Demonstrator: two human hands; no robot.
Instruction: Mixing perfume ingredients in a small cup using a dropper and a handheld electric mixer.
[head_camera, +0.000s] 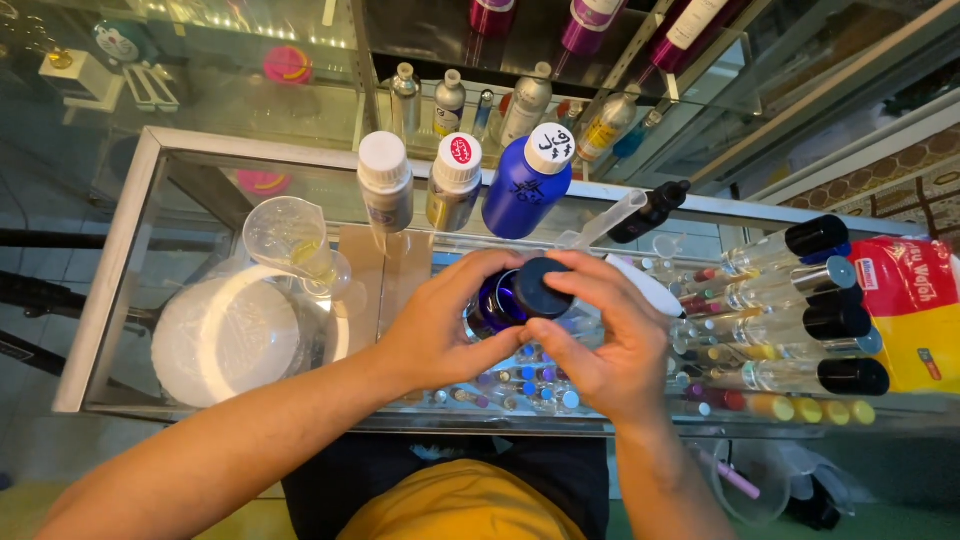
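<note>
Head view: left hand (440, 335) wraps a small dark-blue glass bottle (495, 305) at frame centre, fingers closed round its body; right hand (610, 345) pinches the round black cap (542, 287) on its top, fingers narrow on the rim. Both sit just above the glass desk (130, 250).

Risk: smooth glass could slip if the cap turns hard; a tilt would likely spill. An elbow swing might knock the tall blue bottle (527, 185) at 12 o'clock or the two white-capped metallic bottles (420, 180) at 11.

Clear plastic beaker (290, 240) at 9 o'clock, glossy white round tub (225, 335) beside it. Clear slim roll-on vials with black caps (800, 310) lie at 3 o'clock.
</note>
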